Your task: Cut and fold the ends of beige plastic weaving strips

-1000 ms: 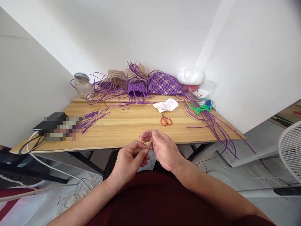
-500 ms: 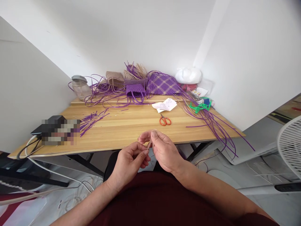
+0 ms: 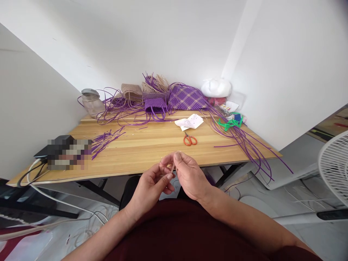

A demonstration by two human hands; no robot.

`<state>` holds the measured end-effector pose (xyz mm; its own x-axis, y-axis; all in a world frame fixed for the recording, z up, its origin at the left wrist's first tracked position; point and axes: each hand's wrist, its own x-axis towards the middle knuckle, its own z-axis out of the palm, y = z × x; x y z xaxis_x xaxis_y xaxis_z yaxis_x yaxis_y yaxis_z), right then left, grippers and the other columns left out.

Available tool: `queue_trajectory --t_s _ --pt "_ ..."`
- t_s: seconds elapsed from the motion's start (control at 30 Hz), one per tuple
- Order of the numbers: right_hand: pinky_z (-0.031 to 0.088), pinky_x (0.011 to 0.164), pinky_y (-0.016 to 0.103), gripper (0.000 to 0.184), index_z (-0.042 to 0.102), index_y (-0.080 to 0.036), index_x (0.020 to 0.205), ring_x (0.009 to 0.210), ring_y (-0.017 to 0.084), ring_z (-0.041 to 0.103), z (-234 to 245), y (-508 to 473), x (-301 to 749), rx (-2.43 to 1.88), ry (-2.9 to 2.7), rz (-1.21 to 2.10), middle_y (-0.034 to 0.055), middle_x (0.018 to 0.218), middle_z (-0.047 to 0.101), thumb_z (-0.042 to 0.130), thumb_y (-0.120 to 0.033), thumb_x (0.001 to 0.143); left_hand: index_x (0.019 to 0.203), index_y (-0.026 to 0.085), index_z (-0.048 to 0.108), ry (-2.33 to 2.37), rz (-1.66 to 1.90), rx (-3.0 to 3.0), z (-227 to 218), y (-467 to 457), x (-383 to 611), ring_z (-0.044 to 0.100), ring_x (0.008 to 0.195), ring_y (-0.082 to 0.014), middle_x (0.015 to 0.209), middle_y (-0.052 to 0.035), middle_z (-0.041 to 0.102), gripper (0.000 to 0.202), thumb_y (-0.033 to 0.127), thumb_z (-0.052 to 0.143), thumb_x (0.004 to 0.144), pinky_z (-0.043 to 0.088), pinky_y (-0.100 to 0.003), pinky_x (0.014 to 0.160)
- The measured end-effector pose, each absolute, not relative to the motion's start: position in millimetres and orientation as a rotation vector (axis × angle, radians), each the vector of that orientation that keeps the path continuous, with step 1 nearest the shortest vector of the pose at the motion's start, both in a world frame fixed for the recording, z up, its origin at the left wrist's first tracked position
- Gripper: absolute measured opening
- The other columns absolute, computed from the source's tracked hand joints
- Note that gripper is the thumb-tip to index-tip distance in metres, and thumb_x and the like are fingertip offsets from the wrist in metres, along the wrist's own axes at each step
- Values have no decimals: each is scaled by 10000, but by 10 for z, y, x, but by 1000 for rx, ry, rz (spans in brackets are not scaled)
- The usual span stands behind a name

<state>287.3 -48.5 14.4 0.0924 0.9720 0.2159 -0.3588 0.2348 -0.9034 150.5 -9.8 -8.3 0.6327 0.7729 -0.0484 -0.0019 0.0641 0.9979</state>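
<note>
Near the middle of the table [image 3: 141,157]'s front edge, a thin tan strip [image 3: 173,167] is pinched by the right hand [image 3: 190,175], fingers closed. The left hand [image 3: 152,185]'s fingers are half curled; whether the strip is gripped there cannot be told.

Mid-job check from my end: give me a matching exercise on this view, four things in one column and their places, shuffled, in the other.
Things:
1. scissors
2. glass jar
3. green strips
4. thin strip

Places:
A. between the left hand and the right hand
B. at the back left of the table
C. toward the right, by the long purple strands
D. just on the near side of the white paper

Right pairs: 1-D, 2-B, 3-C, 4-A
</note>
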Motion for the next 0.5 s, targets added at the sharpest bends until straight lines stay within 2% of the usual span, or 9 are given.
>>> queue_trajectory --t_s 0.1,0.17,0.23,0.3,0.37,0.43,0.5 --pt "418 512 243 375 692 -187 931 556 90 505 142 -497 2872 -799 -994 1186 55 910 659 467 -483 974 1170 178 521 561 591 1351 -124 -67 1546 672 700 -144 1054 -88 647 377 409 620 889 547 -249 559" --pt "406 468 242 376 687 -191 940 467 63 447 168 -508 2883 -796 -980 1212 47 926 662 475 -501 966 1241 178 481 455 538 1336 -155 -46 1590 686 720 -161 1058 -106 645 427 419 593 907 531 -234 529" --pt "419 470 245 364 686 -184 915 482 73 476 229 -521 2919 -761 -948 1251 50 914 663 512 -503 946 1199 154 517 373 484 1350 -168 -25 1644 691 700 -177 939 -98 662 406 445 564 919 511 -220 494" --pt "457 522 253 340 686 -176 880 567 106 549 320 -532 2990 -704 -905 1308 53 866 660 562 -490 921 1059 120 593 316 399 1378 -149 -6 1697 685 664 -176 809 -83 652 379 470 528 930 497 -207 474" --pt "491 594 271 316 687 -173 886 641 130 593 435 -543 3097 -676 -869 1363 42 799 639 586 -471 911 946 108 631 312 349 1397 -99 11 1736 670 633 -155 772 -68 630 383 475 520 932 488 -191 458" --pt "507 639 286 295 688 -173 914 634 126 585 568 -554 3234 -692 -842 1351 6 699 575 577 -447 924 987 120 649 348 342 1419 -35 27 1754 658 622 -136 773 -39 605 359 457 546 923 489 -181 450" --pt "501 633 278 278 688 -176 929 533 88 496 718 -573 3394 -743 -814 1262 -42 601 458 548 -415 951 1100 141 650 377 306 1470 24 45 1748 638 589 -123 708 -6 574 367 447 547 925 484 -173 437"
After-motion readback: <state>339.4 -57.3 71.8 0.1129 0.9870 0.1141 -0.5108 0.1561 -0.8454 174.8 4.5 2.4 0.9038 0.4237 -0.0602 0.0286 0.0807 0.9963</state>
